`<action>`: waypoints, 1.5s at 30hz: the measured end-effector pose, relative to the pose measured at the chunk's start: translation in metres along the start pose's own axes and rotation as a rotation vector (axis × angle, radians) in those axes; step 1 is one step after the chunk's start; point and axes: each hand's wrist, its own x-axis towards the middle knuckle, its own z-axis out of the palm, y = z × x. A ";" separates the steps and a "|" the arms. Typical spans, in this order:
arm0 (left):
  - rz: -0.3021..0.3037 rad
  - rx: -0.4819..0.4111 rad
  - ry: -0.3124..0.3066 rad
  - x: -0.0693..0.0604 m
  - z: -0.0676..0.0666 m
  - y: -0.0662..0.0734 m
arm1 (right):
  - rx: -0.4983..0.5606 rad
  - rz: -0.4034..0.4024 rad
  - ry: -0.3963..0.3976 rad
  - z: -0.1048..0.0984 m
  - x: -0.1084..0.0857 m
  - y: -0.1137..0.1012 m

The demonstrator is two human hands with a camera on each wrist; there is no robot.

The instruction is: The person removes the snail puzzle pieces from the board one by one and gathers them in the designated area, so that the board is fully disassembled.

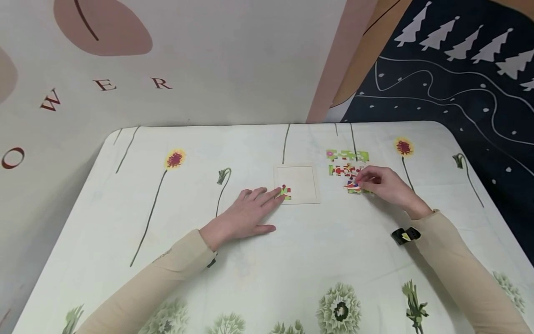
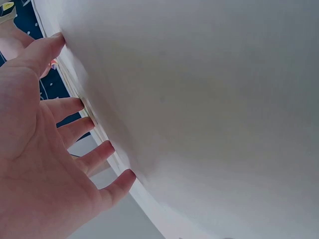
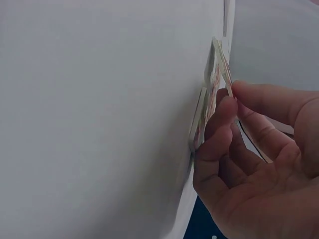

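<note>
A pale square puzzle tray (image 1: pixel 303 183) lies on the table, with a small green and red puzzle piece (image 1: pixel 287 191) in its lower left corner. My left hand (image 1: pixel 248 216) rests there with fingers spread and fairly straight, fingertips at the tray's left edge and that piece. To the right, my right hand (image 1: pixel 385 186) pinches a thin jigsaw piece (image 3: pixel 224 64) between thumb and fingers, tilted up above other pieces. Loose pieces sit in rows beside the tray: a green top row (image 1: pixel 346 155) and a red and green row (image 1: pixel 343 170). My right fingers partly cover the lowest pieces.
The white table cover (image 1: pixel 258 269) has printed flowers and stems. A pale wall hanging (image 1: pixel 233 69) and a dark one with white trees (image 1: pixel 438 88) rise behind the table's far edge. A dark wrist device (image 1: pixel 405 236) sits by the right sleeve.
</note>
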 end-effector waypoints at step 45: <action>0.015 0.012 0.024 0.001 0.002 -0.001 | -0.004 0.086 -0.031 -0.006 -0.004 0.004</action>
